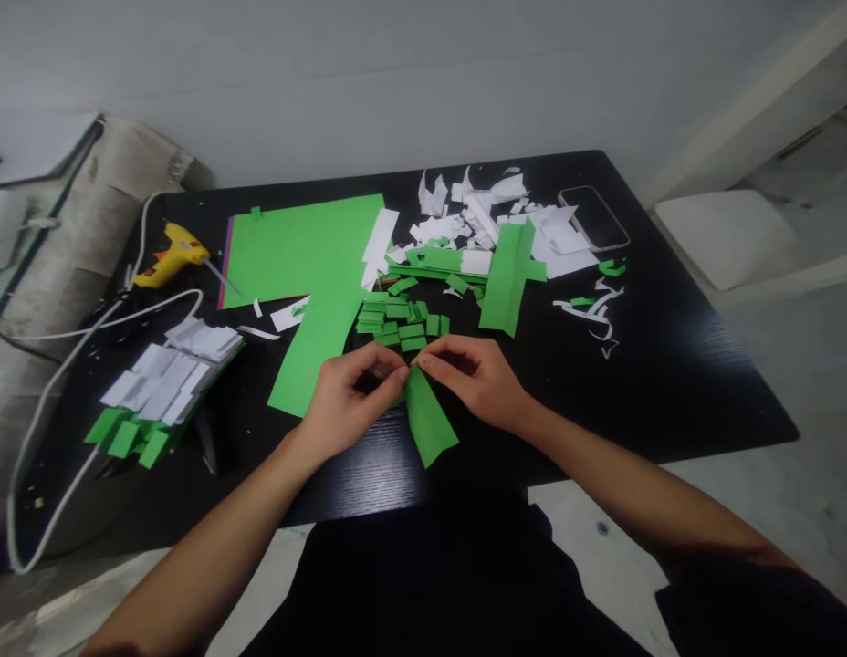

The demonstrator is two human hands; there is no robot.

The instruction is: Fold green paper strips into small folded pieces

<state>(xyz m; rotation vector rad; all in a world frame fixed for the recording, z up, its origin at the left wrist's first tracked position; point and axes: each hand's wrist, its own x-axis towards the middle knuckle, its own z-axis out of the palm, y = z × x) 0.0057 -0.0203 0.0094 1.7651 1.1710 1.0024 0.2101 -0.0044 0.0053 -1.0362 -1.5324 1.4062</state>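
Between my hands is a creased green paper strip [429, 422], its long end hanging toward the table's front edge. The fingers of my left hand [359, 388] pinch its upper left edge. My right hand [475, 374] pinches the top end, thumb and forefinger together. Just beyond my fingertips lies a pile of small folded green paper pieces [400, 319]. A flat green paper sheet [320, 338] lies beside my left hand. Past my right hand rests another folded green strip [507, 278].
A yellow glue gun [173, 255] with a white cord [40, 411] lies at the left. Near it sits a block of white and green folded paper [163, 374]. White paper scraps [465, 214] and a phone [594, 217] are at the back right of the black table [670, 392].
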